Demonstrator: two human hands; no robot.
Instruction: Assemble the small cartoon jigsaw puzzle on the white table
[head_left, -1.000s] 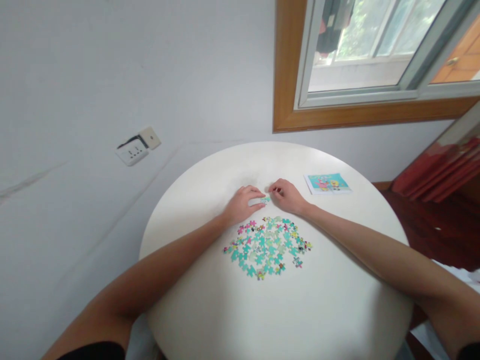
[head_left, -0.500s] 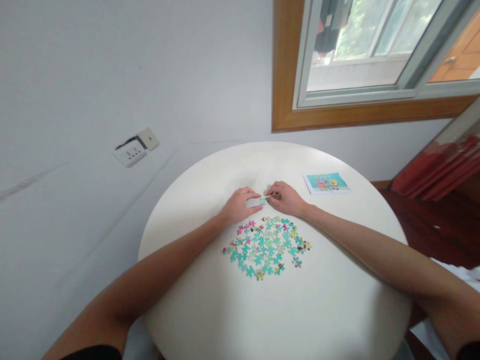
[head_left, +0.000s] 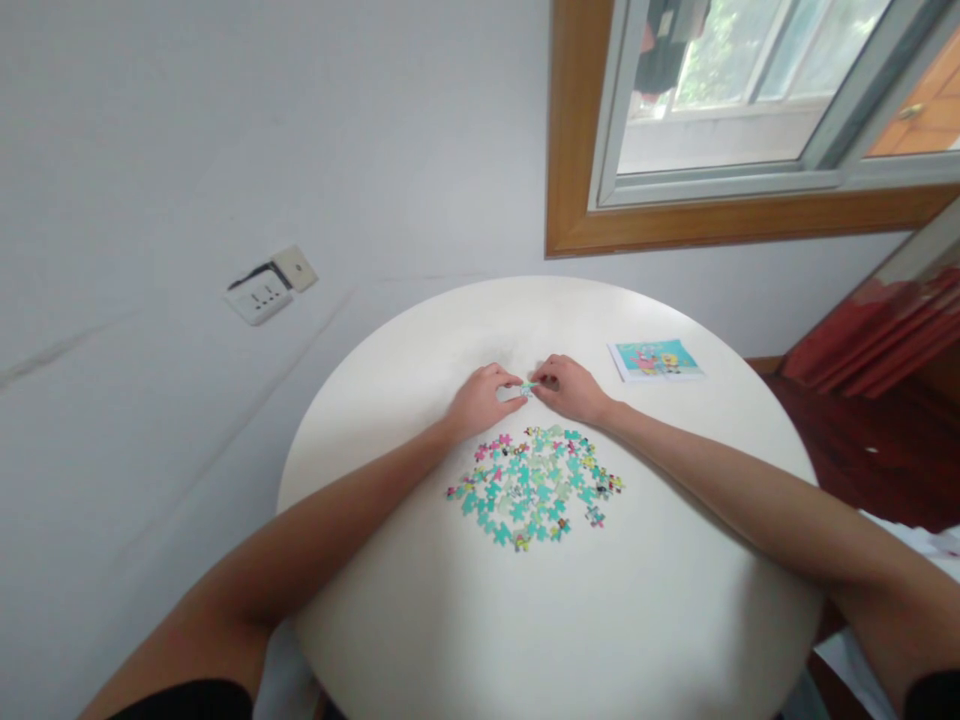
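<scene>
My left hand (head_left: 483, 402) rests past the pile, its thumb and index finger closed on the left side of some small pale-teal jigsaw puzzle pieces (head_left: 527, 390). Facing it, my right hand (head_left: 573, 388) pinches a piece at the right side of the same spot, other fingers curled. The pieces are partly covered by fingertips, so I cannot tell exactly how they join. Nearer to me lies a loose spread of jigsaw pieces (head_left: 517, 508), mostly teal and pale green with some pink and yellow ones.
A white round table (head_left: 540, 620) bears everything. A cartoon picture card (head_left: 657, 360) lies at its far right. Beyond stand a white wall (head_left: 375, 130) with a socket (head_left: 259, 294) and a wood-framed window (head_left: 570, 235). A red curtain (head_left: 877, 335) hangs at right.
My fingertips have drawn slightly closer together around the pieces, which now look tilted flatter. The whole view has shifted a little; the spread of pieces is unchanged.
</scene>
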